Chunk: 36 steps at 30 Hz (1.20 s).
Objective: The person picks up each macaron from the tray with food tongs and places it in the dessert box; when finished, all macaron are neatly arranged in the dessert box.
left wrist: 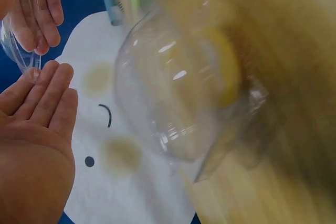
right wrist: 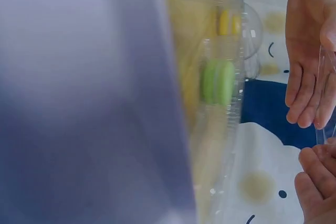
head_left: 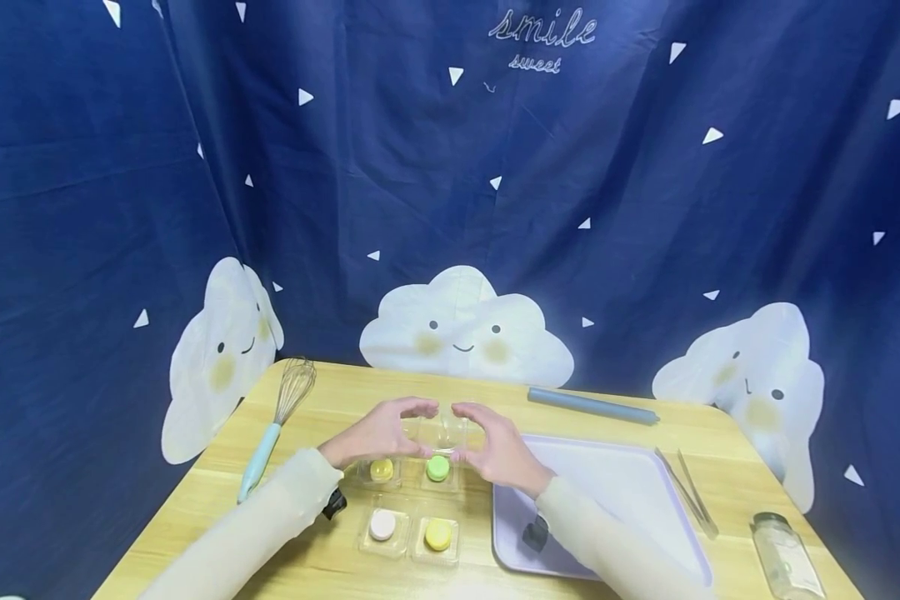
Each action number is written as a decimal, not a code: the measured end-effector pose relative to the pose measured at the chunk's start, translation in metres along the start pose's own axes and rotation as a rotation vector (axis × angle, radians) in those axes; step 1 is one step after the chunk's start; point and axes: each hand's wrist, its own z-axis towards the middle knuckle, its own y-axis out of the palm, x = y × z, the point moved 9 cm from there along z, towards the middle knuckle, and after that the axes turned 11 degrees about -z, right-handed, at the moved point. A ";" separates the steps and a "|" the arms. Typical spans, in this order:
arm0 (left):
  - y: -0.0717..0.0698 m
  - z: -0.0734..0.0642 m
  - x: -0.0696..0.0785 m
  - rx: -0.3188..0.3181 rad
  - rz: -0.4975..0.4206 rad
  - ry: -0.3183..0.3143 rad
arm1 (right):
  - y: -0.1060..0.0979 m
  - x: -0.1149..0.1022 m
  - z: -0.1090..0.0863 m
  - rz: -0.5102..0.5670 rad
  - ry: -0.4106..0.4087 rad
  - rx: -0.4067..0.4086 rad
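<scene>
My left hand (head_left: pixel 381 429) and my right hand (head_left: pixel 498 446) pinch a clear plastic lid (head_left: pixel 444 429) between them by its two sides. They hold it raised over a green macaron (head_left: pixel 438 468), which sits in a clear plastic compartment. Left of that is a yellow macaron (head_left: pixel 382 470) beneath a clear dome (left wrist: pixel 157 87). Nearer the front, a pale pink macaron (head_left: pixel 382 525) and another yellow macaron (head_left: pixel 438 535) lie in compartments of their own. In the right wrist view, the green macaron (right wrist: pixel 218 81) stands below the hands, apart from the lid.
A lilac tray (head_left: pixel 607 475) lies right of the macarons, partly under the right forearm. Metal tongs (head_left: pixel 690 492) and a dark-lidded jar (head_left: pixel 787 557) are farther right. A grey-blue rolling pin (head_left: pixel 592 405) lies at the back, a whisk (head_left: pixel 270 442) at the left.
</scene>
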 end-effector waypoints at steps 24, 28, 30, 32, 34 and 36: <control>0.040 -0.006 -0.008 -0.136 0.470 -0.110 | 0.042 0.006 -0.019 -0.236 -0.046 -0.258; 0.042 -0.005 -0.011 -0.141 0.485 -0.115 | 0.044 0.007 -0.019 -0.226 -0.040 -0.271; 0.042 -0.005 -0.011 -0.143 0.492 -0.116 | 0.045 0.008 -0.019 -0.221 -0.042 -0.275; 0.044 -0.004 -0.012 -0.149 0.500 -0.112 | 0.045 0.007 -0.019 -0.221 -0.045 -0.284; 0.045 -0.004 -0.012 -0.154 0.506 -0.106 | 0.045 0.006 -0.019 -0.219 -0.052 -0.290; 0.046 -0.003 -0.013 -0.159 0.515 -0.098 | 0.045 0.004 -0.019 -0.230 -0.065 -0.290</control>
